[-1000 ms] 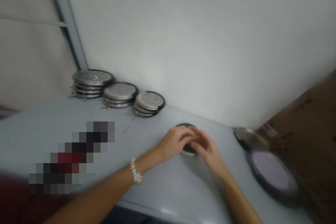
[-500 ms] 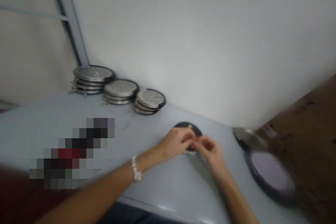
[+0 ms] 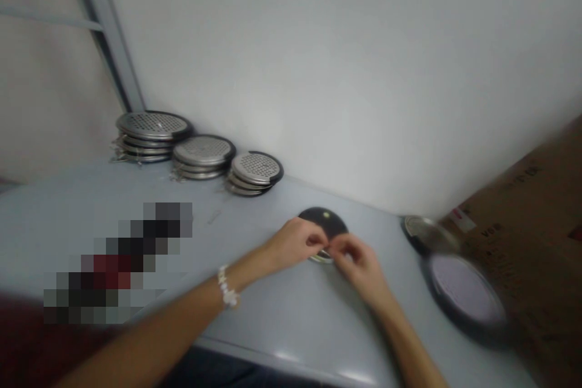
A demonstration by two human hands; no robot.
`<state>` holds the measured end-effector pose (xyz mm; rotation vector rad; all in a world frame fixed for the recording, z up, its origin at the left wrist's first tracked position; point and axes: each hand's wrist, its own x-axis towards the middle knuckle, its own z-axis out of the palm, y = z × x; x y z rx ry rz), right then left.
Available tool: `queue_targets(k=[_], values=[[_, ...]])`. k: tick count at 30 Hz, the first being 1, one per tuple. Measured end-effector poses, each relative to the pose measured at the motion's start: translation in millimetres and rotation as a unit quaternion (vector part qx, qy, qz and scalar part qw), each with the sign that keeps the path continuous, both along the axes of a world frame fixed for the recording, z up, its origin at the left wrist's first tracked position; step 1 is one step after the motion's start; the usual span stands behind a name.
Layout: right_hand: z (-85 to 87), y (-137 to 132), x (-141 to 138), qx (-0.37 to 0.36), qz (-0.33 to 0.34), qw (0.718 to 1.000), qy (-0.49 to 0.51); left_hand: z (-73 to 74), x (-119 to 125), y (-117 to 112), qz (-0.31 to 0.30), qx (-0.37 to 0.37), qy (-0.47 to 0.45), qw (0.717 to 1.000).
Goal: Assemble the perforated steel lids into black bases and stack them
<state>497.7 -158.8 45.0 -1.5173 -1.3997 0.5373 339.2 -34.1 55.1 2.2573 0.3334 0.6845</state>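
A round disc with a dark upper face and a pale metal edge [image 3: 324,219] lies on the grey table. Over its near part, my left hand [image 3: 302,240] and my right hand [image 3: 359,262] meet with pinched fingertips. Whatever sits between the fingers is too small and blurred to name. A white beaded bracelet [image 3: 226,288] circles my left wrist. Part of the disc is hidden behind my hands.
Along the wall stand a large stack of perforated metal discs [image 3: 154,125], a middle stack [image 3: 204,151] and a small stack [image 3: 257,168]. At right lie a metal disc [image 3: 430,233] and a black-rimmed pale disc [image 3: 468,288], beside a cardboard box [image 3: 522,242]. A pixelated patch covers the left.
My fingertips have shifted slightly nearer, leaving more of the dark disc showing. The whole view has moved a little, so the stacks appear farther left.
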Motion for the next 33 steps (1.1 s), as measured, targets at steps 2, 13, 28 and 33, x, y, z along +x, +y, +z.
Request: queue_targets(k=[2,13,28,33], values=[[-1.1,-0.9,-1.5,-0.001,0.011,0.999,-0.031,-1.1,-1.8,3.1,-0.02,0.031,0.012,0.999],[-11.6,-0.6,-0.5,0.042,0.007,0.989,-0.141,-8.9,-4.9,12.6,-0.031,0.13,0.047,0.99],[-16.7,-5.0,7.0,0.077,0.05,0.976,-0.198,-11.7,-2.9,15.3,-0.062,0.122,0.043,0.99],[-17.2,-5.7,8.4,0.085,0.054,0.976,-0.195,-13.1,1.7,19.1,-0.08,0.106,0.031,0.991]])
